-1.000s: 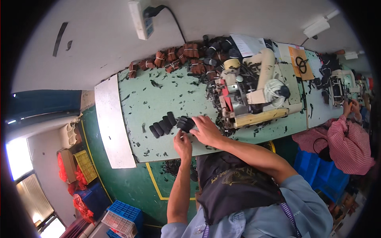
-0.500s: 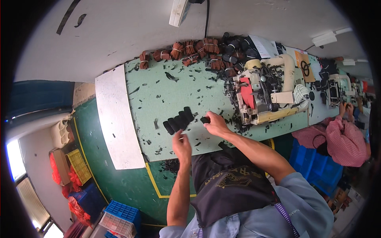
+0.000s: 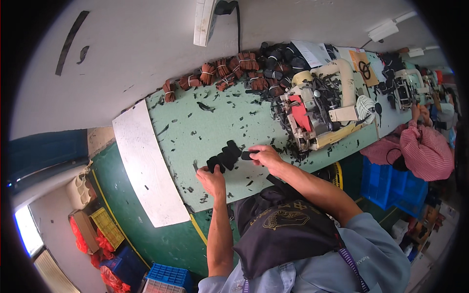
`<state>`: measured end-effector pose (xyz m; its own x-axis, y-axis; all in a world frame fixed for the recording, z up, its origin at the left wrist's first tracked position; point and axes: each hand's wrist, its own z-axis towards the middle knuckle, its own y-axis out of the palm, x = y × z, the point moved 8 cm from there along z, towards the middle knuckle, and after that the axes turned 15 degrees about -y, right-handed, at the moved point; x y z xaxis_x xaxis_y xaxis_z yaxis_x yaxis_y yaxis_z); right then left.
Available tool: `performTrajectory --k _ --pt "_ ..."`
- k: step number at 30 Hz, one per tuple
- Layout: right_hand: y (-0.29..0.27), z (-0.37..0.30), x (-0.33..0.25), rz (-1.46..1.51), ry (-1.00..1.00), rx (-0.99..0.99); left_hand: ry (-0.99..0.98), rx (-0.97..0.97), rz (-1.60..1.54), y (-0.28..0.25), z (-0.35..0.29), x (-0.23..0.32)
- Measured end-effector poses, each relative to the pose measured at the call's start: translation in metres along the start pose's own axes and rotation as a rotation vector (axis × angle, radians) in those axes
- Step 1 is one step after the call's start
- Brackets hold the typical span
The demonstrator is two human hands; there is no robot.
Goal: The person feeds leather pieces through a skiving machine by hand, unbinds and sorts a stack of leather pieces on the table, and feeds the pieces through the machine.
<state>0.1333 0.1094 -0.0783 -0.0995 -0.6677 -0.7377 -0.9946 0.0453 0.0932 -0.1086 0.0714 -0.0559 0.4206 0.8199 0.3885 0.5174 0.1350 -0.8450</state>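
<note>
Several short black pieces with rounded ends (image 3: pixel 227 157) lie side by side in a slanted row on the green tabletop (image 3: pixel 188 132). My left hand (image 3: pixel 213 182) is at the row's left end, thumb and fingers closed around the near end of the leftmost piece. To the right of the row, my right hand (image 3: pixel 266 157) pinches one more black piece (image 3: pixel 247 155) between thumb and fingers, just over the table. Black scraps are scattered around both hands.
A cream machine with a red plate (image 3: pixel 300 115) stands to the right, heaped with black trimmings. Tied brown bundles (image 3: pixel 207 74) and black bundles (image 3: pixel 298 64) line the wall. A white board (image 3: pixel 146 166) covers the table's left end. Blue crates (image 3: pixel 391 185) and a co-worker (image 3: pixel 425 149) are at right.
My left hand has moved left from below the row onto its end piece. The right hand still holds its black piece, now showing more of its length. The whole view has tilted slightly.
</note>
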Motion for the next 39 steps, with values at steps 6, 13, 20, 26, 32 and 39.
performTrajectory --k 6,13,20,26,32,39 --pt "0.021 0.004 0.010 -0.002 0.063 -0.007 -0.015 -0.140 -0.197 0.000 0.007 -0.006" --pt "0.034 0.013 -0.011 -0.197 -0.135 0.095 -0.108 -0.426 -0.504 0.003 0.007 -0.023" --pt "0.066 0.011 -0.035 -0.851 -0.587 0.093 0.181 -0.202 -0.044 -0.001 -0.005 0.024" --pt "0.083 0.003 -0.039 -1.085 -0.759 0.039 0.202 -0.139 -0.095 0.009 0.000 0.025" --pt "0.081 0.010 -0.043 -1.197 -0.729 0.122 -0.009 -0.317 -0.138 0.007 0.008 0.012" --pt "0.072 0.016 -0.038 -0.942 -0.696 0.095 0.105 -0.415 -0.126 0.019 -0.009 0.033"
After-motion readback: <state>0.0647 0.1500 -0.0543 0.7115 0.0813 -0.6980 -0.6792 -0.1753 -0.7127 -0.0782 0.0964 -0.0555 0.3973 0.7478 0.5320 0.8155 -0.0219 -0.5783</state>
